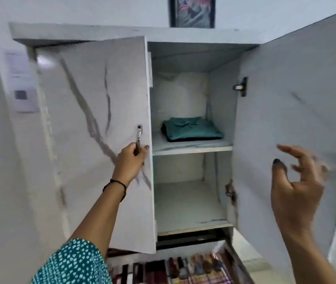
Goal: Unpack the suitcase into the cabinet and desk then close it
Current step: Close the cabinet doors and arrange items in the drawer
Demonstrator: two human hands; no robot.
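Observation:
A white wall cabinet (191, 58) fills the view with both doors swung out. Its left door (93, 119) has grey marble veins and a metal handle (139, 136) near the inner edge. My left hand (131, 158) is closed around the lower end of that handle. The right door (298, 111) stands wide open. My right hand (298, 181) hovers in front of its inner face, fingers spread and blurred, holding nothing. A folded teal shirt (191, 129) lies on the upper shelf (191, 148). The lower shelf (189, 203) is bare. The suitcase is out of sight.
A framed picture (192, 11) stands on top of the cabinet. A paper notice (21, 80) is stuck on the wall at left. Below the cabinet lies striped, patterned cloth (183, 267). A black hinge (241, 87) sits on the right door.

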